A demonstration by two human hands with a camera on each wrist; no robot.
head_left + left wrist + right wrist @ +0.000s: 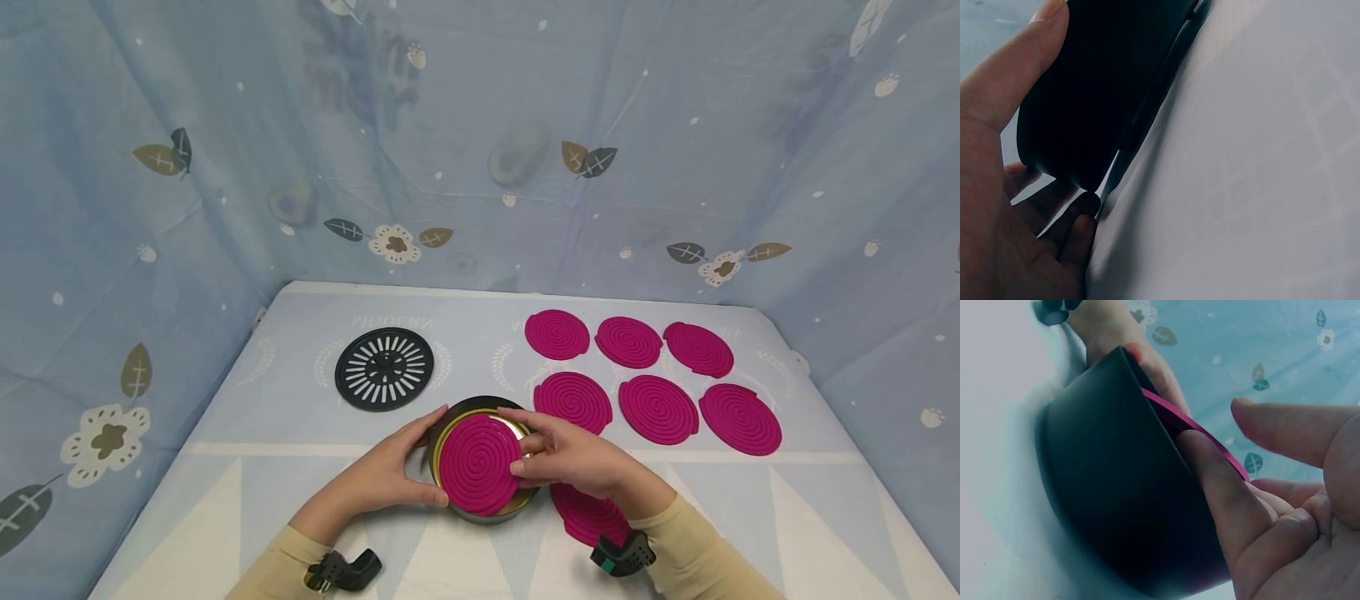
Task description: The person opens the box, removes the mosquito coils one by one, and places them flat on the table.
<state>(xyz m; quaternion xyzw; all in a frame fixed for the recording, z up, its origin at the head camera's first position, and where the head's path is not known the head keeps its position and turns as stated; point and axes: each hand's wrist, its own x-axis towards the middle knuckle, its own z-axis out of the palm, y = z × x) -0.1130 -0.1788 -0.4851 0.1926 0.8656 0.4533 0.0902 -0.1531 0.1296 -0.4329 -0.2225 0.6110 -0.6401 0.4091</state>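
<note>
A round tin [486, 518], dark outside with a gold inner rim, stands at the table's front middle. My left hand [386, 471] grips its left side, the thumb at the front and the fingers round behind; the left wrist view shows the tin's dark wall [1085, 87] between them. Over the tin's mouth lies a magenta mosquito coil [478, 467], tilted with one edge raised. My right hand [573, 458] holds that coil's right edge. In the right wrist view, one finger of it reaches between the coil [1194, 427] and the tin wall [1116, 481]. The tin's bottom is hidden.
A black slotted lid [385, 403] lies at the back left. Several more magenta coils, such as one coil [658, 409], lie in two rows at the right. One coil [588, 517] sits partly beneath my right forearm. A patterned blue curtain [480, 167] surrounds the table.
</note>
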